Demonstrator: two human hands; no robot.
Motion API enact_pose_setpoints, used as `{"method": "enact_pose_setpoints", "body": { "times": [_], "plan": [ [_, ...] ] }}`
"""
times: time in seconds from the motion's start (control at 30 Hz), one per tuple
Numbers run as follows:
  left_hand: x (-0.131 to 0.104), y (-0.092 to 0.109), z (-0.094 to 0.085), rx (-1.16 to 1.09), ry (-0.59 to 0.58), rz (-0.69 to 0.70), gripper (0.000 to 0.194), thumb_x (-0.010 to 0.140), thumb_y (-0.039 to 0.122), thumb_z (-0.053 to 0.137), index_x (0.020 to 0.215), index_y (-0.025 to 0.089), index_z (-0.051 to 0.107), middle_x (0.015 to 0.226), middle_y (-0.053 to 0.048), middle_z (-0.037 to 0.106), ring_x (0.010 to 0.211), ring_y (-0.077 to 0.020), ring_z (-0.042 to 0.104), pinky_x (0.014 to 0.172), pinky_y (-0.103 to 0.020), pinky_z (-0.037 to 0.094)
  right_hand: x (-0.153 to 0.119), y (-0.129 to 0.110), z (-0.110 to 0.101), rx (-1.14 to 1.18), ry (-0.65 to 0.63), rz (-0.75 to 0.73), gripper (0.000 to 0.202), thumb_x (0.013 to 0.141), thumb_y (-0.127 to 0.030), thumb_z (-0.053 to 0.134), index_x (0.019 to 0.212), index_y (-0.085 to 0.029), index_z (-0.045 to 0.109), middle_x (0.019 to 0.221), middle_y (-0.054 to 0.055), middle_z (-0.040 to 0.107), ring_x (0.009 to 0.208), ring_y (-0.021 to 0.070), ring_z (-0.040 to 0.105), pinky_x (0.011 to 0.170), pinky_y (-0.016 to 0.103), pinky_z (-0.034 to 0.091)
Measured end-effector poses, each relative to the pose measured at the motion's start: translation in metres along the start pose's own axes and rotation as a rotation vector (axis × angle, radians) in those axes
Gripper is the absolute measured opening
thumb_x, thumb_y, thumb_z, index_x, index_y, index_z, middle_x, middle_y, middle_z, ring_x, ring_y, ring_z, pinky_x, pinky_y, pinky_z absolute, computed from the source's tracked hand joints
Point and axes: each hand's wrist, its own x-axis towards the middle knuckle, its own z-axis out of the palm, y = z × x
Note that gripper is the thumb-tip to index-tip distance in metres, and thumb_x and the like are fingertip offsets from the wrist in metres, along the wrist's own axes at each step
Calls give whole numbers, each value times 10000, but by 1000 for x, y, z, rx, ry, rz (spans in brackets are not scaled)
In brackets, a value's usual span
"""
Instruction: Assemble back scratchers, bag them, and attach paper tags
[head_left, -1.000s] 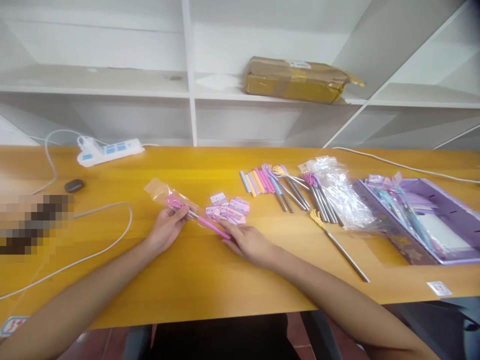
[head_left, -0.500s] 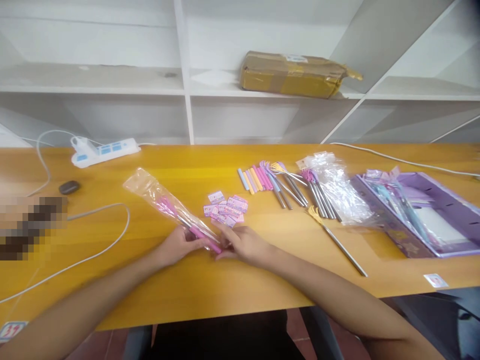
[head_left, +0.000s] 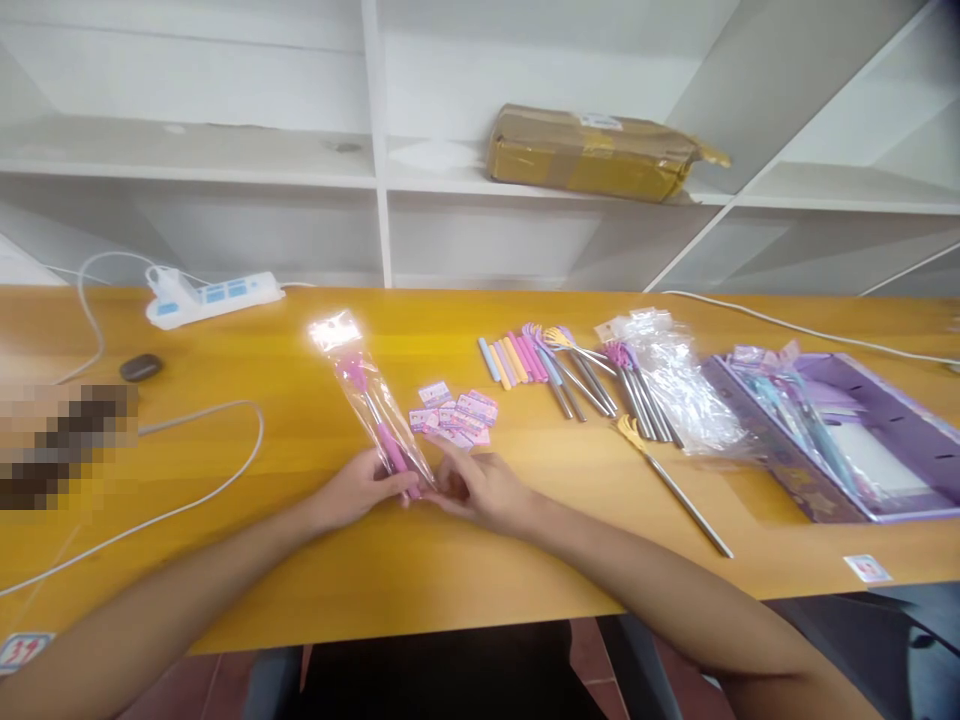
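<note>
The left hand [head_left: 352, 495], a little below the middle of the frame, pinches between thumb and fingers the lower end of a clear bag [head_left: 335, 333], with a pink claw-headed stick [head_left: 391, 447] inside. The right hand [head_left: 491, 492] touches the same end; whether it also pinches, I cannot tell. Just above it lie printed cards [head_left: 477, 406]. Farther to the right are coloured tubes [head_left: 516, 360], metal rods [head_left: 649, 405], a heap of plastic bags [head_left: 686, 390] and, at the right edge, a purple box [head_left: 787, 468].
</note>
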Motion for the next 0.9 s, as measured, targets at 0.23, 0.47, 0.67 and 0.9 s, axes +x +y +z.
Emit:
{"method": "enact_pose_setpoints", "body": {
  "times": [0.23,0.47,0.67,0.9],
  "plan": [
    [7,-3,-9,-263,56,-10,366,919,502,819,960,147,739,880,-63,735,671,-142,642,623,-257,513,2,16,-19,55,-44,113,492,1072,-206,501,1556,-197,411,889,-12,735,593,78,597,622,191,466],
    [4,2,-6,-385,51,-44,413,917,515,829,1097,155,735,938,-97,749,723,-168,675,641,-284,555,1,16,-16,35,-55,-52,347,1089,-268,549,1421,-181,505,846,-19,724,640,86,627,640,198,472],
    [5,4,-8,-173,-31,10,373,988,513,736,1031,143,757,950,-95,741,728,-170,682,671,-284,565,5,8,-28,-110,-103,-243,158,1118,-278,543,1163,-205,675,976,30,757,791,117,693,734,251,532],
    [1,8,-5,33,-103,-16,344,995,517,710,980,177,767,900,-78,757,766,-208,706,745,-314,567,6,5,-26,-62,0,-200,143,1110,-298,575,1070,-197,668,899,14,738,744,111,671,684,245,510]
  ]
}}
